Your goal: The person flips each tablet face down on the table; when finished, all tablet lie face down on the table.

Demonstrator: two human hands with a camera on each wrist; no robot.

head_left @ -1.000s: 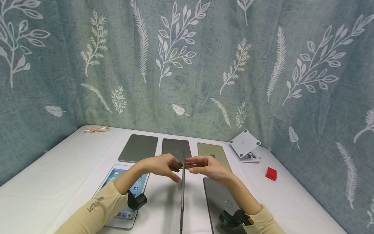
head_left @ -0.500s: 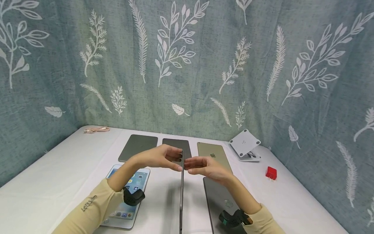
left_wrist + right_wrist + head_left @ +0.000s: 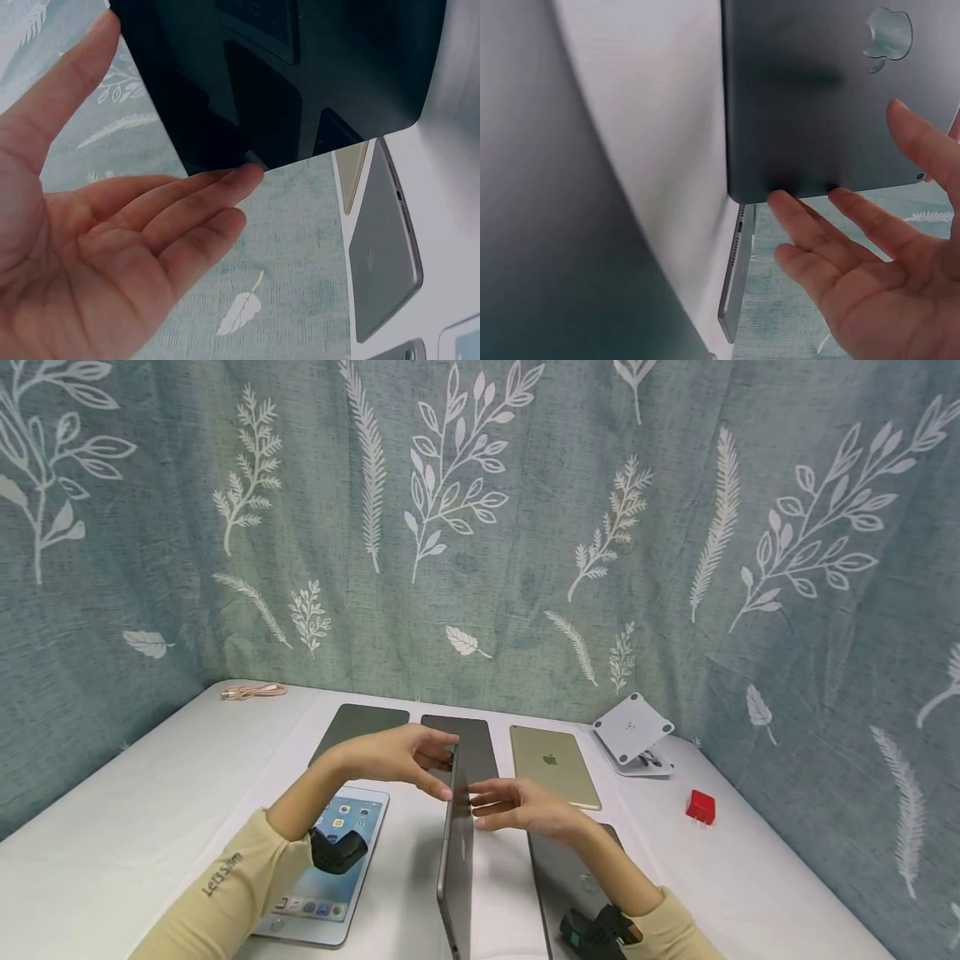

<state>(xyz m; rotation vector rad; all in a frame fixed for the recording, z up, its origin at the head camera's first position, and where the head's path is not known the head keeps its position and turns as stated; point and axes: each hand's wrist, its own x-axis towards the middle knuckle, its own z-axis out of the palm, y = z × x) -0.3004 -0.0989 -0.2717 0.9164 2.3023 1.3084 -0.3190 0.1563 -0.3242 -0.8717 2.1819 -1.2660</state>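
Note:
A dark grey tablet (image 3: 455, 872) stands on edge on the white table, tilted a little to the left. My left hand (image 3: 386, 756) holds its upper far corner, the thumb on the top edge and the fingertips at the far edge. The black screen side (image 3: 187, 75) faces the left wrist camera. Its grey back with an apple logo (image 3: 889, 36) shows in the right wrist view. There, my right hand (image 3: 900, 277) has extended fingers touching the far edge, with the thumb near the back. A white tablet (image 3: 315, 922) with a lit screen lies under my left forearm.
Beneath my right forearm lies a grey tablet (image 3: 555, 868). Along the back are a dark green tablet (image 3: 363, 718), a dark grey one (image 3: 476, 743) and a gold one (image 3: 551, 768). Farther right sit a silver stand (image 3: 632, 727) and a red plug (image 3: 701, 807). A pink cable (image 3: 255, 692) lies back left.
My left hand has moved up and away along the tablet to its far corner. The tablet's top has tipped left, baring its back. The right hand has dropped slightly.

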